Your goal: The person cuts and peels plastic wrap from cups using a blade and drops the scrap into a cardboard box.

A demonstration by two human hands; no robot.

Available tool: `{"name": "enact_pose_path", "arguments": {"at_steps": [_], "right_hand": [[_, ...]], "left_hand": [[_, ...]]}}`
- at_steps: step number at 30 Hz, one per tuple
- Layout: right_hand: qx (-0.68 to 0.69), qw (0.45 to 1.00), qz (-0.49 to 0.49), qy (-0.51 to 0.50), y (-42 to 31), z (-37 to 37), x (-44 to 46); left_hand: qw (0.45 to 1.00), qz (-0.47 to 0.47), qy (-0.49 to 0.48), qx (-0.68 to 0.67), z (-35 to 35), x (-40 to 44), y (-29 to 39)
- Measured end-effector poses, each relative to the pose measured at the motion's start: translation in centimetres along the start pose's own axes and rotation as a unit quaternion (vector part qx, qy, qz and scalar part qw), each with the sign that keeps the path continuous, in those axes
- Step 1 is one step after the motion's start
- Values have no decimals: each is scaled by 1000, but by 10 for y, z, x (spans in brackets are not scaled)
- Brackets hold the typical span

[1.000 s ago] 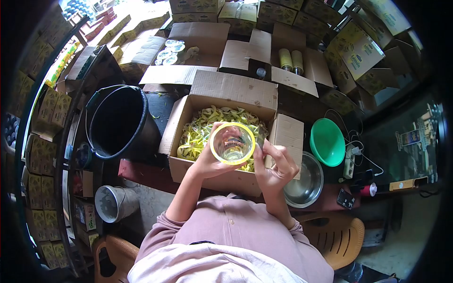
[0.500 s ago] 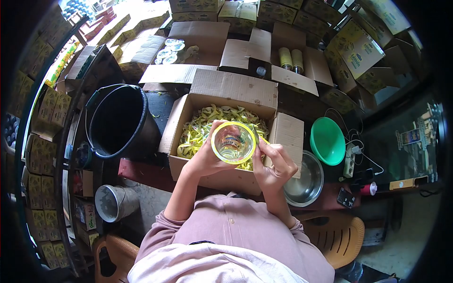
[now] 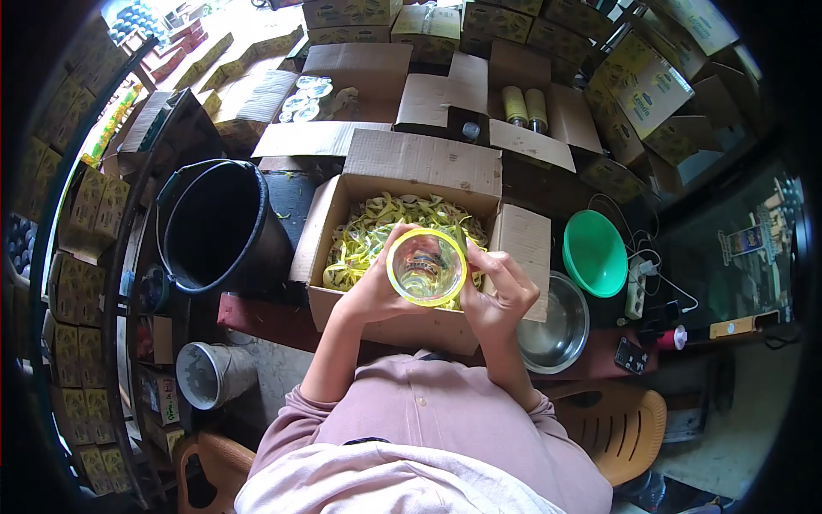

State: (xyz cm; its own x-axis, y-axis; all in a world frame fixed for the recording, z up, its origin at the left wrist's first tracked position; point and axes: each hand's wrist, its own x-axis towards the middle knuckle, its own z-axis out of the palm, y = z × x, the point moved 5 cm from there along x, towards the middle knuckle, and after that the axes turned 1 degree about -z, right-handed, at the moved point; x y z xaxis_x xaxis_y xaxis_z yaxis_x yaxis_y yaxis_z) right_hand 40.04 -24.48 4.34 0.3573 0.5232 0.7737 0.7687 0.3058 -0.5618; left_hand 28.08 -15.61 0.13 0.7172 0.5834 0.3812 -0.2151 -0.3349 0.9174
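Note:
A clear cup (image 3: pixel 421 272) with a bright yellow rim is held over the front of an open cardboard box (image 3: pixel 424 159), its mouth facing me. My left hand (image 3: pixel 377 287) is wrapped round the cup's left side. My right hand (image 3: pixel 499 291) is closed at the cup's right rim, thumb and fingers pinched together; what lies between them is too small to make out. Behind the cup, yellow-green strips (image 3: pixel 377 224) fill the box.
Left of the box stands a dark bucket (image 3: pixel 214 224), with a grey bucket (image 3: pixel 216 375) lower down. A green bowl (image 3: pixel 595 254) and a metal bowl (image 3: pixel 555 330) sit at the right. Two jars (image 3: pixel 525 106) and several lids (image 3: pixel 306 98) lie in boxes behind.
The cup and both hands appear slightly lower in view. The surroundings have shifted a little with the camera. My left hand keeps its hold on the cup.

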Motion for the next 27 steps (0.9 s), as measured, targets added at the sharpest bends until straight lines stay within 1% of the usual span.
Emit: {"name": "enact_pose_path", "arguments": {"at_steps": [2, 6, 9, 13, 16, 19, 22, 25, 27], "right_hand": [[4, 1000, 16, 9, 2, -2, 0], [-2, 999, 21, 31, 2, -3, 0], [-7, 999, 22, 34, 2, -2, -3], [-14, 999, 22, 33, 0, -1, -9], [-9, 999, 21, 34, 0, 0, -10], [-17, 999, 17, 31, -1, 0, -10], [-29, 999, 10, 40, -2, 0, -10], [-35, 999, 11, 34, -2, -1, -6], [-23, 999, 16, 25, 2, -1, -5]], "left_hand": [[999, -12, 22, -47, 0, 0, -6], [1000, 0, 24, -5, 2, 5, -4], [997, 10, 42, -65, 2, 9, -3], [996, 37, 46, -62, 3, 8, -3], [995, 23, 56, -85, 5, 7, -4], [997, 4, 80, -22, 5, 5, -5], [998, -17, 66, 13, 5, 3, -5], [996, -9, 43, 78, 5, 4, 1], [995, 4, 34, 95, 5, 3, 3]]}}
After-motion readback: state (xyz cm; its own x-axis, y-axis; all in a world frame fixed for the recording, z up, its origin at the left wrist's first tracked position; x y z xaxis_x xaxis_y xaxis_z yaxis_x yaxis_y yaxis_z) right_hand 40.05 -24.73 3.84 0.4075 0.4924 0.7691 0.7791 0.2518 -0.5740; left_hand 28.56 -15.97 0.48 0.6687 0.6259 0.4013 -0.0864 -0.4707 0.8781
